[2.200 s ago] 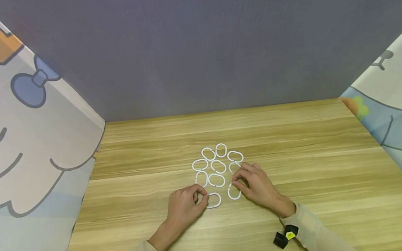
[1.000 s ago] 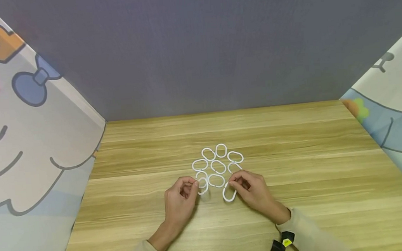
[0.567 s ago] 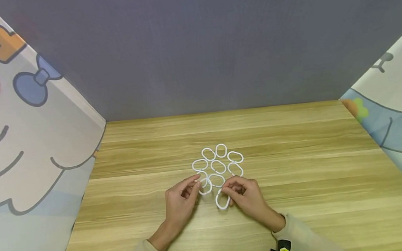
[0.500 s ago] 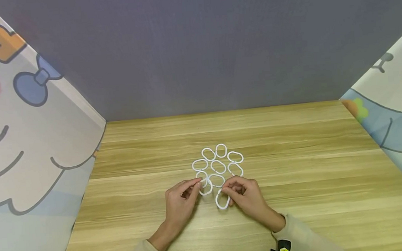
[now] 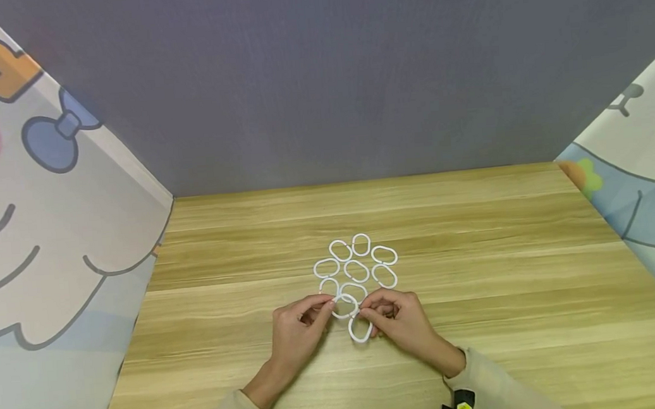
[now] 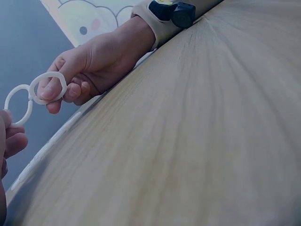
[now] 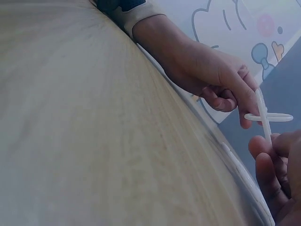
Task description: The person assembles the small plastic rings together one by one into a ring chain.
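Observation:
My left hand (image 5: 299, 334) pinches a white oval plastic ring (image 5: 344, 318) between thumb and index finger, held above the table. My right hand (image 5: 402, 318) pinches a second white oval ring (image 5: 361, 341) just in front of it. Seen from the left wrist, the left ring (image 6: 19, 86) meets the right ring (image 6: 48, 73) edge to edge. In the right wrist view the two rings cross, one upright (image 7: 265, 127) and one lying nearly level (image 7: 284, 117). I cannot tell whether they are linked through each other.
Several more white oval rings (image 5: 327, 277) lie flat in a loose cluster on the wooden table (image 5: 222, 250), just beyond my hands. A grey panel (image 5: 319, 84) rises at the table's back edge, with cartoon-printed panels (image 5: 118, 225) on both sides.
Both hands have lifted their rings off the table. My right hand has come left and nearer; my left hand has lately moved right, bringing its ring against the other one.

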### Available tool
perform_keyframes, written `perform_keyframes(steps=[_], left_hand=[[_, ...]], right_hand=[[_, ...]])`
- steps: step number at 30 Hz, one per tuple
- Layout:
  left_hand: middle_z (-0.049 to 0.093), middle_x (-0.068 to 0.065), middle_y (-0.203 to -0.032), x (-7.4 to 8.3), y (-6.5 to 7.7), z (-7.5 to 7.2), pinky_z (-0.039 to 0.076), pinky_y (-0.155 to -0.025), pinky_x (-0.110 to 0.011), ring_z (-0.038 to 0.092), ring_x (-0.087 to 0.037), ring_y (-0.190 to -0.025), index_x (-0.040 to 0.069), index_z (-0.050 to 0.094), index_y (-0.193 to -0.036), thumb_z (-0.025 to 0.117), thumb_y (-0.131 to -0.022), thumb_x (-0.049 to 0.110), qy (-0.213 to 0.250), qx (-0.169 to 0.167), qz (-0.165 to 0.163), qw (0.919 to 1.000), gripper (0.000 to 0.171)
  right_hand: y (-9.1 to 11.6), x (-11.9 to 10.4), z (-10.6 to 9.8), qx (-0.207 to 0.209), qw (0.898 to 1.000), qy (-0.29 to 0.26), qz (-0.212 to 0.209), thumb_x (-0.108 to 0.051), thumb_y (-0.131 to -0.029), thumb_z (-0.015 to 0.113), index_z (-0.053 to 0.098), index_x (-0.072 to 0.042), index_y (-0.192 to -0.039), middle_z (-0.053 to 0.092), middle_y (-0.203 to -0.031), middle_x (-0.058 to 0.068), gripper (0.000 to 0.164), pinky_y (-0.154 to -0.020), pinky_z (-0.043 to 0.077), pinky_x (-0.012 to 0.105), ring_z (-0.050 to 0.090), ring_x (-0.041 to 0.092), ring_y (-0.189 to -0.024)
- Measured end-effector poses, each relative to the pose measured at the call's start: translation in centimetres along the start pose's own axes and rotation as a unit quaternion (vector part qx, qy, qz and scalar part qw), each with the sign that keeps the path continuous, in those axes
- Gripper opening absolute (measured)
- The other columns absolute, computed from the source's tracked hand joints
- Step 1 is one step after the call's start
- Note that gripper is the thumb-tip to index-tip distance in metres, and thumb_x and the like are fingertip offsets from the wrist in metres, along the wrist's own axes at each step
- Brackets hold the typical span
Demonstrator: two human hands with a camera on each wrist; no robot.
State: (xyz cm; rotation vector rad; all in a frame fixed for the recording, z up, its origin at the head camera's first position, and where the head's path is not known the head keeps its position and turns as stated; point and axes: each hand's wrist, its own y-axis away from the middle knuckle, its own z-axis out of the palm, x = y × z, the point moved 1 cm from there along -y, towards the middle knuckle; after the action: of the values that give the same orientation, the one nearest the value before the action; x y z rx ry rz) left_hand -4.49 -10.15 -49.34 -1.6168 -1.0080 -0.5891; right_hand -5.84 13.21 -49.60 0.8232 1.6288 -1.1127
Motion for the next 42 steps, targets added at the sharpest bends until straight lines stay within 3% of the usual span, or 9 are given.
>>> perform_keyframes(steps=[11,16,20,28,36,42], left_hand=[[0.082,-0.004,-0.084,-0.11,0.02,0.07,0.053,-0.054,-0.013,0.066,-0.002,-0.060,0.005,0.085,-0.103,0.089,-0.088,-0.006,-0.006,-0.061,0.070,0.9956,0.019],[0.081,-0.005,-0.084,-0.18,0.05,0.10,0.051,-0.052,-0.013,0.063,-0.002,-0.059,0.005,0.083,-0.104,0.086,-0.091,-0.007,0.006,-0.055,0.066,0.9963,0.018],[0.079,-0.003,-0.083,-0.21,0.08,0.05,0.048,-0.050,-0.013,0.059,-0.001,-0.060,0.007,0.082,-0.103,0.086,-0.089,-0.009,-0.010,-0.039,0.064,0.9971,0.022],[0.077,0.000,-0.089,-0.21,-0.02,0.10,0.045,-0.050,-0.015,0.059,-0.003,-0.063,0.011,0.080,-0.102,0.085,-0.091,-0.006,-0.028,-0.029,0.064,0.9972,0.022],[0.076,-0.001,-0.099,-0.24,-0.03,0.09,0.049,-0.054,-0.017,0.061,-0.005,-0.070,0.008,0.080,-0.102,0.083,-0.098,0.005,-0.022,-0.052,0.055,0.9969,0.007],[0.076,0.002,-0.102,-0.37,0.24,0.11,0.050,-0.057,-0.017,0.060,-0.004,-0.072,0.011,0.080,-0.103,0.084,-0.097,0.007,-0.021,-0.102,0.049,0.9933,0.008]], right_hand=[[-0.01,0.11,-0.15,0.007,1.000,-0.007,-0.003,0.015,-0.097,0.075,0.074,0.006,-0.106,0.077,-0.080,0.019,0.013,-0.049,0.061,0.032,0.072,0.013,-0.056],[-0.08,0.14,-0.27,0.020,0.999,-0.019,-0.023,0.018,-0.098,0.071,0.071,0.015,-0.117,0.076,-0.086,0.023,0.019,-0.049,0.061,0.033,0.072,0.017,-0.057],[-0.11,0.18,-0.41,0.039,0.998,-0.020,-0.040,0.021,-0.097,0.069,0.070,0.020,-0.117,0.073,-0.084,0.027,0.020,-0.048,0.060,0.031,0.071,0.021,-0.056],[-0.20,0.10,-0.78,0.097,0.994,-0.035,-0.047,0.026,-0.096,0.066,0.070,0.022,-0.117,0.069,-0.086,0.034,0.022,-0.048,0.057,0.025,0.070,0.011,-0.062],[-0.39,-0.14,-0.90,0.095,0.990,-0.053,-0.094,0.029,-0.094,0.065,0.069,0.022,-0.117,0.070,-0.092,0.034,0.025,-0.049,0.058,0.028,0.076,0.016,-0.070],[-0.21,-0.24,-0.78,0.091,0.989,-0.063,-0.101,0.030,-0.093,0.065,0.073,0.018,-0.114,0.067,-0.089,0.034,0.026,-0.049,0.058,0.029,0.074,0.018,-0.069]])
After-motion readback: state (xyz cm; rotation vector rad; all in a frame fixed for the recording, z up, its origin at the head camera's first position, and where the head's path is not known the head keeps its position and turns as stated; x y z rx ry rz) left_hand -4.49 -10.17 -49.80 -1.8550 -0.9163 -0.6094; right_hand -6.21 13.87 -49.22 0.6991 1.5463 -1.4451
